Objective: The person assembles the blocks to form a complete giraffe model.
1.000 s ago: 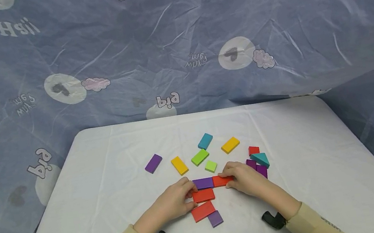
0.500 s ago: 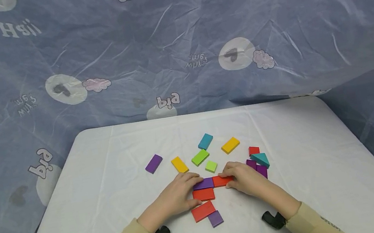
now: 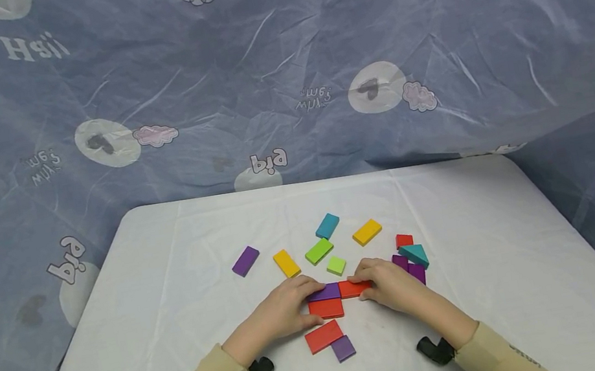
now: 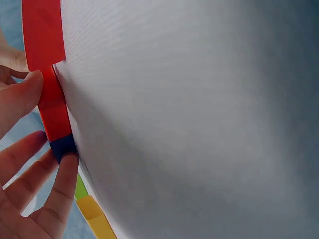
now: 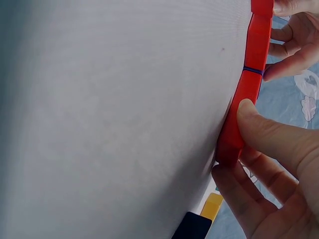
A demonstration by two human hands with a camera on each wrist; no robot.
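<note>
Your left hand [image 3: 281,309] pinches the purple block [image 3: 326,292] and middle red block [image 3: 326,309], right hand [image 3: 389,283] grips the right red block [image 3: 352,289]: push unevenly and you could skew them!

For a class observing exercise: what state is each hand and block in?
Left hand: gripping middle purple block and lower red block.
Right hand: pinching right red block.
Slanted red block: lying askew.
Small purple block: lying askew.
Far purple block: lying alone.
Yellow blocks: lying apart.
Green blocks: lying apart.
Blue block: lying slantwise.
Teal triangle: close beside small red block.
Dark purple blocks: close together.
</note>
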